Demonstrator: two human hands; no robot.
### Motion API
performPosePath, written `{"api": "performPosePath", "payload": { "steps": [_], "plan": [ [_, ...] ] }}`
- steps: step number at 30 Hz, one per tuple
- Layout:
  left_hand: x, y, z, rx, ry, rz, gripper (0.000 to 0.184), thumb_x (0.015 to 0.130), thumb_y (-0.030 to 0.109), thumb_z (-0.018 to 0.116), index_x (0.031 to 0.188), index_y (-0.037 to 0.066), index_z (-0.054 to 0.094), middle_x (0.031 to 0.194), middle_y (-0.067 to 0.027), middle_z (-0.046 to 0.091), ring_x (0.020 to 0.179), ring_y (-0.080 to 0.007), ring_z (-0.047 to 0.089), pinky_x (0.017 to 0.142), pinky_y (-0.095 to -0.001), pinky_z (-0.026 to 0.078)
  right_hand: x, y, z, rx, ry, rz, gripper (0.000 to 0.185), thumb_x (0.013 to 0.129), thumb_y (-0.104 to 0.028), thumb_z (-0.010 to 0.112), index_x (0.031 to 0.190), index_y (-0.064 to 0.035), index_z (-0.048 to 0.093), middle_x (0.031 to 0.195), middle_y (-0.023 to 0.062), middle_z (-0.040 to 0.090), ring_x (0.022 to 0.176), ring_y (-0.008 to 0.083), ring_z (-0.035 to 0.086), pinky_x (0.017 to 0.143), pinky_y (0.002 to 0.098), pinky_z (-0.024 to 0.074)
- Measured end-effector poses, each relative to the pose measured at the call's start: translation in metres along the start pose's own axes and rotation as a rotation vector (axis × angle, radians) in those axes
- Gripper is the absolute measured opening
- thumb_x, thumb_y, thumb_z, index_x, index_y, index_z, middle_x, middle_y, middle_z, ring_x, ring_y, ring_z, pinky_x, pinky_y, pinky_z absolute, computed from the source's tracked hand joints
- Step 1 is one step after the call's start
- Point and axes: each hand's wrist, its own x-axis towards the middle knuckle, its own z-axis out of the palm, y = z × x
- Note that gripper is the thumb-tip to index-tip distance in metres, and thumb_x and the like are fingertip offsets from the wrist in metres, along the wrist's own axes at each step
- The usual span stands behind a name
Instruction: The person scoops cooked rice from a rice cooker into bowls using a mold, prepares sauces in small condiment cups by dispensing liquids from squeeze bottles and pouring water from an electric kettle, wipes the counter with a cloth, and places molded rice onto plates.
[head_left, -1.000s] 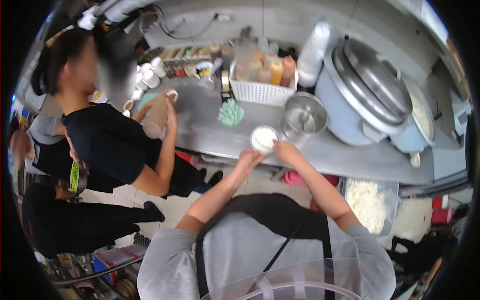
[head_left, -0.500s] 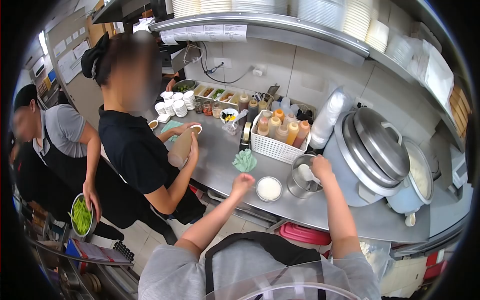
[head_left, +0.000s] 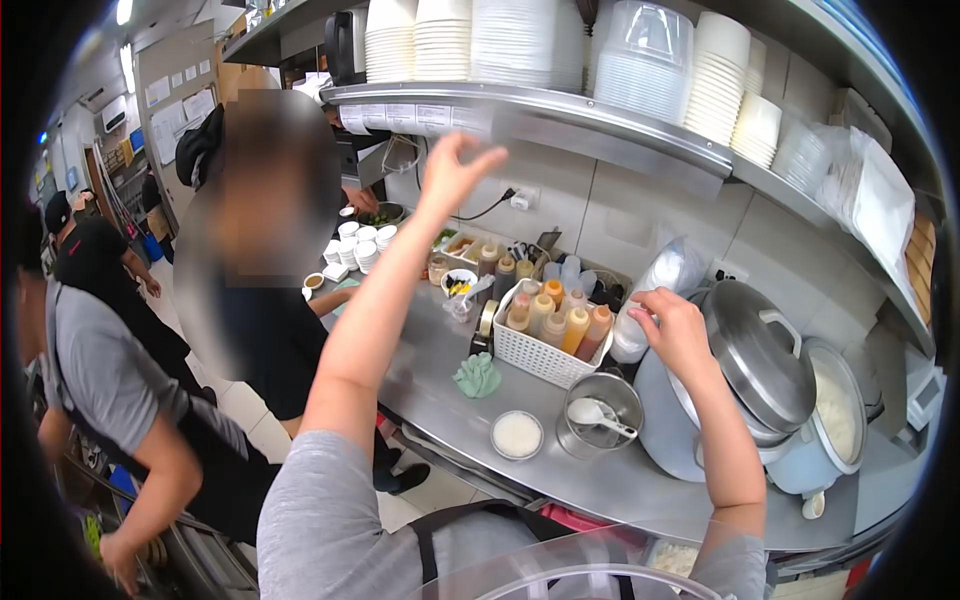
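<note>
My left hand [head_left: 458, 178] is raised in front of the shelf's edge, thumb and fingers spread, holding nothing. My right hand [head_left: 672, 328] hovers before the plastic-wrapped sleeve [head_left: 655, 285], fingers loosely bent and apart, with nothing visible in it. Below it, a steel pot [head_left: 600, 447] holds a white rice scoop [head_left: 590, 411] whose handle rests toward the right rim. Left of the pot sits a small bowl of white rice [head_left: 517, 436]. A crumpled green cloth [head_left: 477, 375] lies on the counter beyond the bowl.
Stacked bowls [head_left: 442, 45] and clear plastic containers [head_left: 640, 65] fill the overhead shelf [head_left: 560, 103]. A white basket [head_left: 535, 362] holds sauce bottles. A large lidded cooker [head_left: 765, 365] stands at right. A co-worker in black [head_left: 265, 340] is close on the left; another, grey-sleeved [head_left: 110, 350], is farther left.
My right hand has let go of the scoop, now left in the pot, and risen. My left hand has gone up toward the shelf. The view has tilted upward.
</note>
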Motion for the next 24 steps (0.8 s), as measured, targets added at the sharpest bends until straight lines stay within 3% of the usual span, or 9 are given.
{"api": "performPosePath", "payload": {
  "steps": [3, 6, 11, 13, 14, 20, 24],
  "plan": [
    [0.071, -0.011, -0.009, 0.153, 0.106, 0.049, 0.047, 0.066, 0.038, 0.069, 0.094, 0.001, 0.058, 0.098, -0.0167, 0.059, 0.096, -0.0311, 0.053, 0.082, -0.0366, 0.042, 0.026, -0.008, -0.017, -0.111, 0.015, -0.159, 0.015, 0.073, -0.017, 0.063, 0.084, -0.0075, 0.059, 0.071, 0.0073, 0.054, 0.069, 0.0264, 0.057, 0.058, 0.0371, 0.0470],
    [0.130, -0.017, -0.015, 0.387, 0.236, 0.103, 0.047, 0.070, 0.038, 0.067, 0.098, 0.002, 0.059, 0.100, -0.0166, 0.059, 0.097, -0.0298, 0.055, 0.083, -0.0366, 0.042, 0.061, -0.021, -0.029, -0.236, 0.027, -0.232, 0.014, 0.073, -0.016, 0.062, 0.083, -0.0071, 0.058, 0.073, 0.0077, 0.054, 0.072, 0.0267, 0.057, 0.060, 0.0370, 0.0469],
    [0.230, -0.033, -0.017, 0.399, 0.251, 0.104, 0.047, 0.070, 0.035, 0.065, 0.104, 0.005, 0.056, 0.103, -0.0143, 0.056, 0.098, -0.0330, 0.050, 0.084, -0.0416, 0.041, 0.132, -0.054, -0.032, -0.318, 0.102, -0.272, 0.020, 0.073, -0.015, 0.062, 0.091, -0.0075, 0.057, 0.082, 0.0072, 0.053, 0.081, 0.0255, 0.054, 0.068, 0.0356, 0.0458],
    [0.260, -0.039, -0.015, 0.525, 0.296, 0.249, 0.053, 0.071, 0.028, 0.065, 0.116, 0.005, 0.049, 0.106, -0.0142, 0.056, 0.103, -0.0294, 0.050, 0.086, -0.0390, 0.041, 0.165, -0.063, -0.023, -0.278, 0.166, -0.304, 0.024, 0.073, -0.015, 0.062, 0.096, -0.0078, 0.056, 0.089, 0.0073, 0.054, 0.087, 0.0252, 0.052, 0.073, 0.0350, 0.0445],
    [0.279, -0.039, -0.013, 0.571, 0.317, 0.295, 0.052, 0.070, 0.028, 0.066, 0.114, 0.004, 0.049, 0.105, -0.0144, 0.056, 0.102, -0.0294, 0.051, 0.085, -0.0388, 0.042, 0.182, -0.065, -0.015, -0.287, 0.169, -0.295, 0.024, 0.073, -0.015, 0.062, 0.096, -0.0078, 0.056, 0.089, 0.0073, 0.054, 0.087, 0.0252, 0.052, 0.073, 0.0350, 0.0445],
    [0.363, -0.039, -0.016, 0.470, 0.158, 0.303, 0.048, 0.067, 0.028, 0.068, 0.105, 0.004, 0.053, 0.098, -0.0155, 0.058, 0.095, -0.0290, 0.054, 0.081, -0.0377, 0.044, 0.284, -0.040, 0.035, -0.392, 0.465, -0.388, 0.030, 0.076, -0.017, 0.061, 0.104, -0.0072, 0.055, 0.107, 0.0109, 0.054, 0.101, 0.0283, 0.050, 0.082, 0.0361, 0.0425],
    [0.406, -0.052, -0.021, 0.317, 0.020, 0.292, 0.045, 0.065, 0.028, 0.070, 0.099, 0.003, 0.055, 0.094, -0.0162, 0.060, 0.090, -0.0288, 0.056, 0.078, -0.0370, 0.045, 0.315, -0.032, 0.055, -0.359, 0.509, -0.307, 0.044, 0.079, -0.027, 0.059, 0.119, -0.0166, 0.047, 0.122, 0.0125, 0.045, 0.110, 0.0308, 0.045, 0.088, 0.0386, 0.0404]
  ]
}}
